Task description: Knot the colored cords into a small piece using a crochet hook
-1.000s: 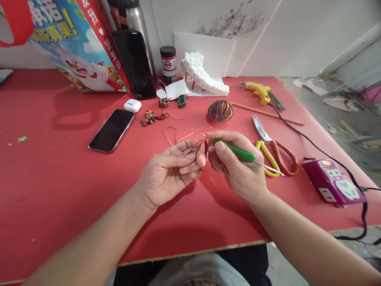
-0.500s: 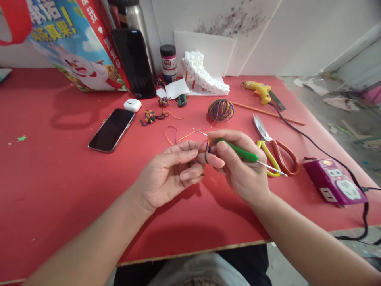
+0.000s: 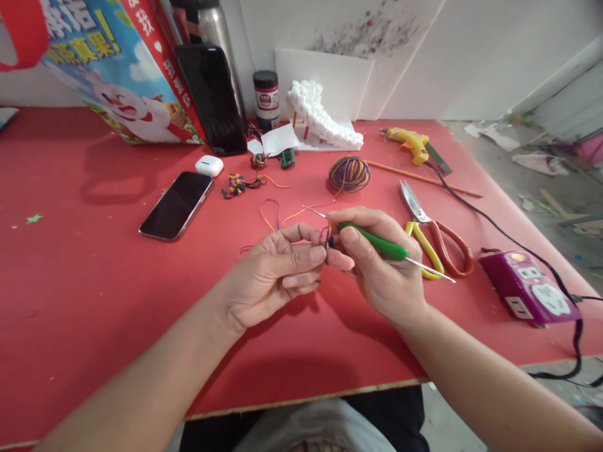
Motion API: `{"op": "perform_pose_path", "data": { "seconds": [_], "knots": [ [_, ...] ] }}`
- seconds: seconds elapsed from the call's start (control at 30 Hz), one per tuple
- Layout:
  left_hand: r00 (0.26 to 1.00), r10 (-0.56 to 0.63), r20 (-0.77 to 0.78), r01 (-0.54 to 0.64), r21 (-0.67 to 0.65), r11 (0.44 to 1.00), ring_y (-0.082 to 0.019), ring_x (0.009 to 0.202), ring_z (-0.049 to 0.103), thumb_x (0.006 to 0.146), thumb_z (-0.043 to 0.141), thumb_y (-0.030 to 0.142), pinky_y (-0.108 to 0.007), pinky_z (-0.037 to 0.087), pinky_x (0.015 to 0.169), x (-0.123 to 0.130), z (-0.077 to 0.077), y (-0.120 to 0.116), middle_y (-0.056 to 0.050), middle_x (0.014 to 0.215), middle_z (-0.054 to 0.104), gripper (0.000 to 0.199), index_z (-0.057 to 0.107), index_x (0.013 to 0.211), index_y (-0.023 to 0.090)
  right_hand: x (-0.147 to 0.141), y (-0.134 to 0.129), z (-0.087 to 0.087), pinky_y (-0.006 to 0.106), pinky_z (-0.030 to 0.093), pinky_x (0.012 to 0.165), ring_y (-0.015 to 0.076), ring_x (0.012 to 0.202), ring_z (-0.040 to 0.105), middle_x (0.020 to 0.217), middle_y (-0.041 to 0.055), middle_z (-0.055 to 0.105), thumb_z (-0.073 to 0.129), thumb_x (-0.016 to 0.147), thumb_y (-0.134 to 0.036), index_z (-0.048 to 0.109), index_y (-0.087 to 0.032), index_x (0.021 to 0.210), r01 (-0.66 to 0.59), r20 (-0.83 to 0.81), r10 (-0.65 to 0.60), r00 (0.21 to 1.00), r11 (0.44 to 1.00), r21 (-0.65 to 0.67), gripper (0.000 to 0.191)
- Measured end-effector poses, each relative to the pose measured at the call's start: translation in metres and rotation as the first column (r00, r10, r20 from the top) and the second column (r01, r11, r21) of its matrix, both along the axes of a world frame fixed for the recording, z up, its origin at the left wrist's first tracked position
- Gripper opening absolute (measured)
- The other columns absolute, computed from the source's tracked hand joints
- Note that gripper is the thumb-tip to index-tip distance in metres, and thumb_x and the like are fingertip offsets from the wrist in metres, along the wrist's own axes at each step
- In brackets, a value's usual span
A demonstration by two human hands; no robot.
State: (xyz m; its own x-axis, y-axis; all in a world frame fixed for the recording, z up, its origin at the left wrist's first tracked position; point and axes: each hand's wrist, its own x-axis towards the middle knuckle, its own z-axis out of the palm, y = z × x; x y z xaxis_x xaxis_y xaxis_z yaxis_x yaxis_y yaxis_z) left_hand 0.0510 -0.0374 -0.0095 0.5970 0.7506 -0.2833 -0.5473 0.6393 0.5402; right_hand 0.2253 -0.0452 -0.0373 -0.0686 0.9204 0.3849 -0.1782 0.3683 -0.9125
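Note:
My right hand (image 3: 389,260) grips a crochet hook (image 3: 377,242) with a green handle; its thin metal tip points up and left past my fingers. Between both hands is a small loop of multicoloured yarn (image 3: 328,237), dark, purple and orange. My left hand (image 3: 277,267) pinches this yarn between thumb and fingers, and part of it is hidden there. A strand trails behind my hands toward a ball of variegated yarn (image 3: 350,174) on the red table (image 3: 94,301). The fingertips of the two hands nearly meet.
Scissors (image 3: 426,232) and a purple power box (image 3: 530,287) lie right. Farther back are a yellow glue gun (image 3: 409,143), an orange stick (image 3: 424,179) and a white model (image 3: 325,116). At left are a phone (image 3: 176,206), an earbud case (image 3: 210,166) and a small crocheted piece (image 3: 236,183).
My left thumb and fingers have shifted slightly right and closed nearer the yarn loop. The hook has moved slightly left with my right hand.

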Motion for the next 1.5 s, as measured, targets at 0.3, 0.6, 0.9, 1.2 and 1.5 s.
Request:
{"op": "perform_pose_path", "data": {
  "seconds": [0.3, 0.6, 0.9, 1.2, 1.5],
  "knots": [
    [0.992, 0.067, -0.108, -0.054, 0.121, 0.991, 0.0, 0.041, 0.044, 0.072, 0.094, 0.013, -0.009, 0.032, 0.042, 0.0012, -0.0006, -0.0004, -0.01, 0.073, 0.081, 0.029, 0.066, 0.077, 0.014, 0.0003, 0.0021, 0.0004, 0.029, 0.061, 0.072, 0.014, 0.079, 0.067, 0.1, 0.0034, 0.072, 0.065, 0.103, -0.021, 0.077, -0.028, 0.12, 0.044, 0.158, -0.067, 0.985, 0.988, 0.148, 0.022],
    [0.985, 0.082, -0.149, -0.055, 0.177, 0.983, 0.0, 0.04, 0.04, 0.075, 0.091, 0.011, -0.01, 0.03, 0.041, -0.0013, -0.0004, 0.0002, -0.011, 0.075, 0.082, 0.023, 0.068, 0.079, 0.013, 0.0038, 0.0062, 0.0019, 0.038, 0.06, 0.09, 0.0199, 0.101, 0.069, 0.106, 0.0063, 0.072, 0.061, 0.102, -0.008, 0.075, -0.025, 0.12, -0.049, 0.276, -0.039, 0.96, 0.951, 0.305, 0.029],
    [0.992, 0.046, -0.118, -0.032, 0.121, 0.992, 0.003, 0.041, 0.037, 0.08, 0.091, 0.02, -0.009, 0.035, 0.045, -0.0067, 0.001, 0.004, -0.012, 0.079, 0.081, 0.022, 0.071, 0.08, 0.01, 0.0037, 0.0053, 0.001, 0.034, 0.059, 0.073, 0.0191, 0.085, 0.068, 0.094, 0.0049, 0.069, 0.065, 0.1, -0.012, 0.074, -0.023, 0.109, 0.007, 0.252, -0.093, 0.963, 0.947, 0.321, 0.017],
    [0.998, 0.057, -0.021, -0.055, 0.067, 0.996, 0.0, 0.044, 0.038, 0.077, 0.093, 0.019, -0.009, 0.041, 0.047, -0.0051, 0.001, 0.0044, 0.003, 0.057, 0.06, 0.018, 0.077, 0.079, 0.011, 0.0016, 0.001, 0.0051, 0.034, 0.062, 0.076, 0.0185, 0.088, 0.07, 0.098, 0.006, 0.071, 0.069, 0.096, -0.006, 0.074, -0.025, 0.113, -0.009, 0.337, -0.154, 0.929, 0.9, 0.435, 0.027],
    [0.998, 0.052, 0.043, -0.053, 0.018, 0.998, -0.003, 0.049, 0.036, 0.082, 0.083, 0.011, -0.011, 0.04, 0.05, -0.006, -0.0013, 0.0034, 0.003, 0.057, 0.049, 0.008, 0.083, 0.09, 0.015, 0.0002, -0.0028, 0.0038, 0.035, 0.061, 0.072, 0.0185, 0.083, 0.071, 0.1, 0.0061, 0.074, 0.068, 0.098, -0.013, 0.071, -0.025, 0.116, 0.02, 0.27, -0.11, 0.956, 0.949, 0.314, 0.022]
  ]
}}
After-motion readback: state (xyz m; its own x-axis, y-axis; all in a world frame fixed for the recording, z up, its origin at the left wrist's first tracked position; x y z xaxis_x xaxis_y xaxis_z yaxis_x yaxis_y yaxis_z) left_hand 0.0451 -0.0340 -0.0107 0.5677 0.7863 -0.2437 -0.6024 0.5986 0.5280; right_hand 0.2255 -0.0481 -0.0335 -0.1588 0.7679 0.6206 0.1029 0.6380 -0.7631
